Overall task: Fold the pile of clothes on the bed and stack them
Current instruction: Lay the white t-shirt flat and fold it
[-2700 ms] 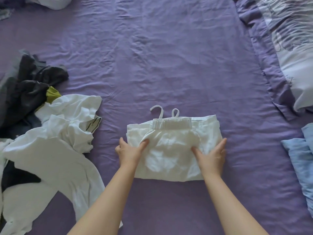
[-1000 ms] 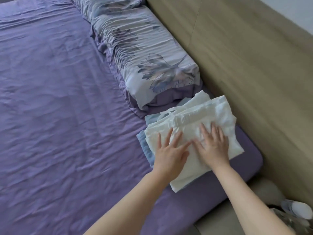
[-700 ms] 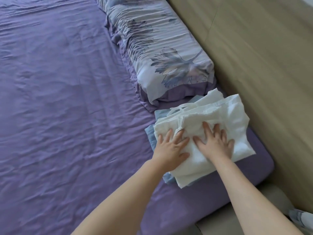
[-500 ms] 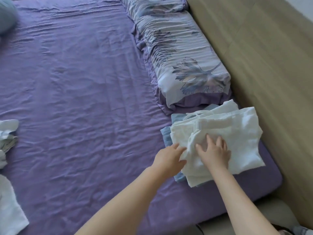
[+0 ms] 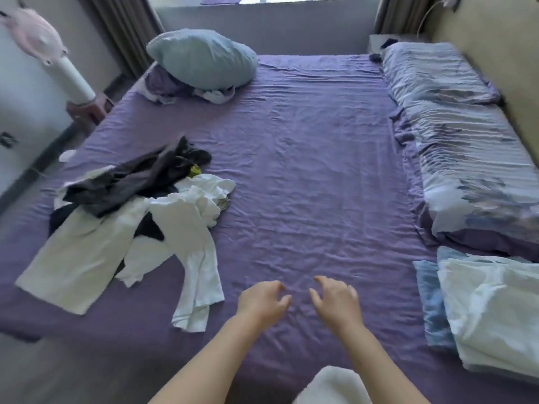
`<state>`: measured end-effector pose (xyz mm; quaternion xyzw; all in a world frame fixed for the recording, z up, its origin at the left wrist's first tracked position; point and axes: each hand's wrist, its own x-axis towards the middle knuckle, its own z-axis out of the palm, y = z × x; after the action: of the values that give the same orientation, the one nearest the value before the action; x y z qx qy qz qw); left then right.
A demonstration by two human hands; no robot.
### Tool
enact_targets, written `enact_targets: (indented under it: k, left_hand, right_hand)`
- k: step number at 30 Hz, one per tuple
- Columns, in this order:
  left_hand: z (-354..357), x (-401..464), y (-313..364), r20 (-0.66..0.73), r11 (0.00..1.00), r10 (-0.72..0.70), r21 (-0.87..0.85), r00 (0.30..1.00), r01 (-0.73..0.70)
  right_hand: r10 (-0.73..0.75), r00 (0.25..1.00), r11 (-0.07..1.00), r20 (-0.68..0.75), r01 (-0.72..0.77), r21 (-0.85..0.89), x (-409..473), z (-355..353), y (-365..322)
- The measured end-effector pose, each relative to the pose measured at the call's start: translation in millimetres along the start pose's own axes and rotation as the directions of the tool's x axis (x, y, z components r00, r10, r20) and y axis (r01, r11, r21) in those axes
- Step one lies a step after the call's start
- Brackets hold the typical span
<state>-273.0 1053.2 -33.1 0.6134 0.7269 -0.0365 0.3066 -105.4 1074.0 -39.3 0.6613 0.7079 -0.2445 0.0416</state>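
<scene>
Hands, left [image 5: 263, 298] and right [image 5: 335, 298], are shown emptied and apart; white shorts [image 5: 490, 310] now lie stacked at the bed's [image 5: 306, 170] right edge, unfolded pile [image 5: 131, 205] remaining.

I see a pale blue pillow [image 5: 204, 58] at the upper left of the frame, patterned pillows [image 5: 460, 147] down the right edge, curtains [image 5: 122, 27] top left.
</scene>
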Motion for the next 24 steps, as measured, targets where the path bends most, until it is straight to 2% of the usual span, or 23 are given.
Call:
enact_targets:
  k: [6, 12, 18, 24]
  left_hand:
    - [-61, -76, -160, -0.065, 0.97, -0.203, -0.147, 0.977, 0.192]
    - [-97, -134, -286, -0.138, 0.923, -0.323, -0.264, 0.936, 0.279]
    - [-124, -141, -348, -0.173, 0.874, -0.371, -0.397, 0.912, 0.28]
    - [-136, -102, -363, -0.136, 0.847, -0.364, -0.46, 0.921, 0.267]
  right_hand:
    - [-0.176, 0.984, 0.983, -0.012, 0.175, -0.059, -26, 31, -152]
    - [-0.279, 0.96, 0.96, -0.013, 0.279, -0.005, -44, 65, -277]
    - [-0.318, 0.948, 0.948, -0.007, 0.318, 0.035, -38, 70, -347]
    - [-0.283, 0.959, 0.959, 0.023, 0.281, 0.046, 3, 69, -362]
